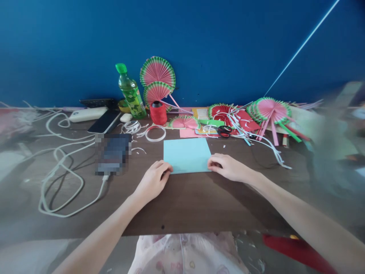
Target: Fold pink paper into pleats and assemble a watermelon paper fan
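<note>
A light blue sheet of paper (186, 154) lies flat on the dark brown table (182, 205), in front of me. My left hand (156, 177) is at its near left corner, fingers curled and pinched on the paper's edge. At the near right corner, my right hand (225, 166) pinches the other side with bent fingers. The fingertips of both hands touch the paper.
Behind the paper are a red thread spool (158, 113), a green bottle (131, 95), black scissors (224, 131), white strips (236, 123) and pleated pink-green fans (157, 73). A phone (113, 154) with a white cable (82, 182) lies left. A blue wall (182, 38) rises behind.
</note>
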`<state>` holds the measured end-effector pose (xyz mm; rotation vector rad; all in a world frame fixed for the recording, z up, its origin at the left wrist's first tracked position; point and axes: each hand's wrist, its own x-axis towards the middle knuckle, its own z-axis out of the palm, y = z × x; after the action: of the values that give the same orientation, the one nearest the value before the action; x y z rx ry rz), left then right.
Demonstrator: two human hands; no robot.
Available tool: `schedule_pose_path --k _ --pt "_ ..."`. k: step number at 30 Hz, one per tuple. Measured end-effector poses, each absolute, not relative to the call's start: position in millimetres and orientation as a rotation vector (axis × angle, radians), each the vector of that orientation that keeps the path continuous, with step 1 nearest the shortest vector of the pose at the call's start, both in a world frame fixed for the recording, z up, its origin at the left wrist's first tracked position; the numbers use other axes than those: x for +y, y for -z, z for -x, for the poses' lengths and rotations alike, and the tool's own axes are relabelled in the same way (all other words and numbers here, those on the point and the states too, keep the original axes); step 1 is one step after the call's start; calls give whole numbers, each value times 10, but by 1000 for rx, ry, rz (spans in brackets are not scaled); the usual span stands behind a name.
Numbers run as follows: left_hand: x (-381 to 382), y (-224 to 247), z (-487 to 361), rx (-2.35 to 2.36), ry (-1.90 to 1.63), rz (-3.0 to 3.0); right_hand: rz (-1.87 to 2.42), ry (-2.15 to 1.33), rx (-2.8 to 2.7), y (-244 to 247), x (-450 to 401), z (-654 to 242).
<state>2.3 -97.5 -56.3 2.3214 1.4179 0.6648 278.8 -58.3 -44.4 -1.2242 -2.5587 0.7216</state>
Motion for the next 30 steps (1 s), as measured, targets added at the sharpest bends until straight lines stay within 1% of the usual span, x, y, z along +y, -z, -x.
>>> schedule_pose_path --k 3,11,18,25,30 --pt "-983 572 -28 1426 -639 -2425 1227 -705 -2573 446 -581 -2789" --pt "-1110 570 -17 1524 -413 -2860 1164 -653 -2495 582 -635 -2797" --pt "-1115 576 6 1516 -518 -2887 1006 -511 -2498 676 -679 -2799" --pt "-1085 583 2 1512 -552 -2894 999 -470 -2459 686 -699 -2795" --pt "-1027 607 7 1521 -602 -2750 1011 -459 -2435 685 -662 -2753"
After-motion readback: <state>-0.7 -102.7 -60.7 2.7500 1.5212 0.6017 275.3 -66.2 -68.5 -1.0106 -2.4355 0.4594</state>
